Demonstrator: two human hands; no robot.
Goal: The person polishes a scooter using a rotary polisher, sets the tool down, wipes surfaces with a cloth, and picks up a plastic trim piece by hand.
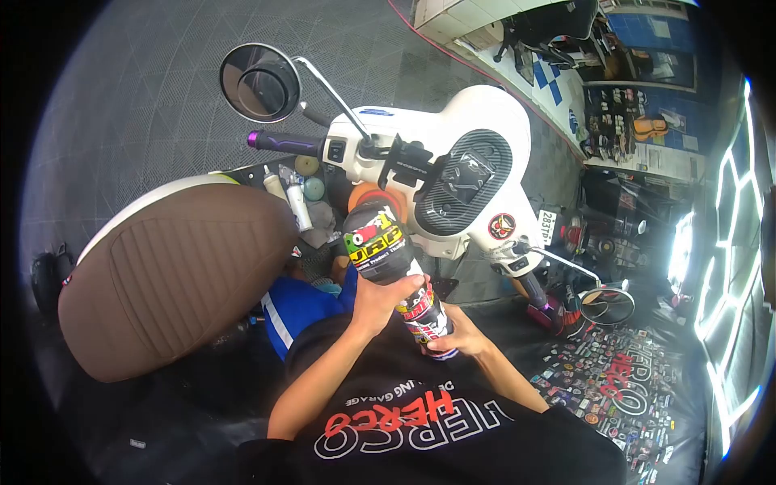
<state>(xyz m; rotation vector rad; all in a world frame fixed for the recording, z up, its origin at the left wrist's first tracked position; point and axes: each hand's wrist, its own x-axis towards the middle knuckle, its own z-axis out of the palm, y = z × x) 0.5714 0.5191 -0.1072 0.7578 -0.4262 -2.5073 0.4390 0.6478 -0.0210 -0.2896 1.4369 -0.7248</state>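
Note:
A dark cylindrical object (386,255) with colourful stickers and "JRP" lettering is held in front of my chest, tilted. My left hand (384,303) wraps round its middle, with the thumb lying across it. Near its lower end, my right hand (459,335) grips it, fingers closed. Just beyond its upper end is an orange round thing (380,198), partly hidden. The white scooter front (485,117) stands ahead, with a black patterned panel (465,182) and a phone holder (406,168).
A brown scooter seat (182,279) lies at the left. Bottles (299,206) and round pads (314,189) sit beside it. Mirrors (260,83) stick out from the handlebar. A sticker-covered mat (606,388) and other motorcycles (606,234) are at the right.

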